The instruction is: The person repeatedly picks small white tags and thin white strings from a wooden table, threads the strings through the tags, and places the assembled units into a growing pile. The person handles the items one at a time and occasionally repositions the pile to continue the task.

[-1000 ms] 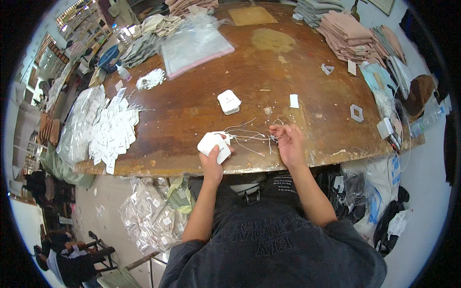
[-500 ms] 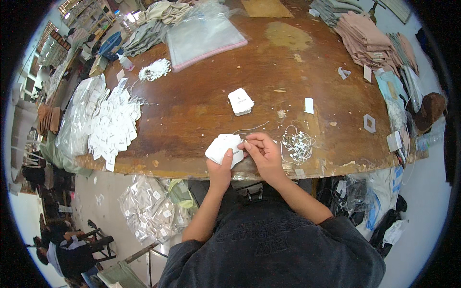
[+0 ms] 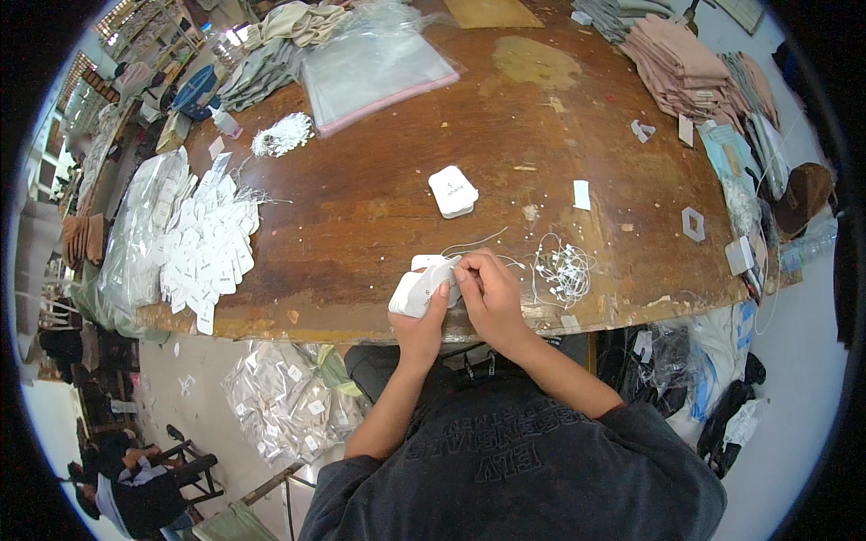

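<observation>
Near the table's front edge, my left hand (image 3: 419,341) is closed around a small stack of white hang tags (image 3: 408,294), its thumb across the front one. That front tag is tilted away from the others. My right hand (image 3: 492,294) pinches at the tag's upper right corner, where a thin white string (image 3: 476,242) runs out past the fingers. The fingertips hide the exact grip. Just beyond sits another stack of rounded-square tags (image 3: 453,192). A tangle of white strings (image 3: 564,273) lies to the right of my right hand.
At left, a big heap of strung tags (image 3: 207,251) lies beside a clear plastic bag (image 3: 135,239). Clear plastic sleeves (image 3: 374,81) and a pile of white strings (image 3: 282,135) lie farther back. Folded pink garments (image 3: 677,63) stand at the far right.
The front tag has been tilted up and turned from the stack in my left hand. My right hand has shifted slightly left, against its corner. The view has moved a little.
</observation>
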Available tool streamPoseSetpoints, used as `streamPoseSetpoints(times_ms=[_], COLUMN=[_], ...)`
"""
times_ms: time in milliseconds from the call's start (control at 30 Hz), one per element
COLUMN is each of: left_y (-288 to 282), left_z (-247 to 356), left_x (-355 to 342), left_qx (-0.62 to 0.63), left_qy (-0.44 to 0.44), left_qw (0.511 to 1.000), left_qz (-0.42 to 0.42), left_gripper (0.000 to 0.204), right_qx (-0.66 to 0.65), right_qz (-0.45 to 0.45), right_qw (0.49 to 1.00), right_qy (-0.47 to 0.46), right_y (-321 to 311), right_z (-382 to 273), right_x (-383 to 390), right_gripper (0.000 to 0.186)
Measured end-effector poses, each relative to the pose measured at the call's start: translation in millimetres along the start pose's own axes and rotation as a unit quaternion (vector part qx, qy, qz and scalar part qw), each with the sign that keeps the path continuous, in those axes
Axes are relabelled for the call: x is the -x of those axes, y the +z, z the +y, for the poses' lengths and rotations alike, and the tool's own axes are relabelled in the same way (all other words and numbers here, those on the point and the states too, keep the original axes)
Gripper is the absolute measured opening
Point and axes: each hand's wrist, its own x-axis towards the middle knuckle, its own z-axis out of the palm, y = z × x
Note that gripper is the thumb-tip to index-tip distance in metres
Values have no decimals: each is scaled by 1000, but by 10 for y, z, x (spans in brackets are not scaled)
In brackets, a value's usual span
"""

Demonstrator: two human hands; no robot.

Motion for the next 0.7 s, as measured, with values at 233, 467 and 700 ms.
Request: streamPoseSetpoints(times_ms=[233,467,700], left_y=[-12,-6,152], left_z=[-7,31,107], left_x=[33,40,183], left_qx=[-40,-204,-169], left_qy=[5,243,220], left_qw=[999,948,961], left_qz=[-25,-38,22], left_gripper=[21,17,18], right_qx=[36,11,-8], right_qz=[-26,-63,23], right_qw=[999,998,997], right_qy=[-17,-3,-74], right_y=[-30,-176,-57], right_z=[-42,-151,-161], right_x=[-20,-39,-6], right_gripper=[7,4,6])
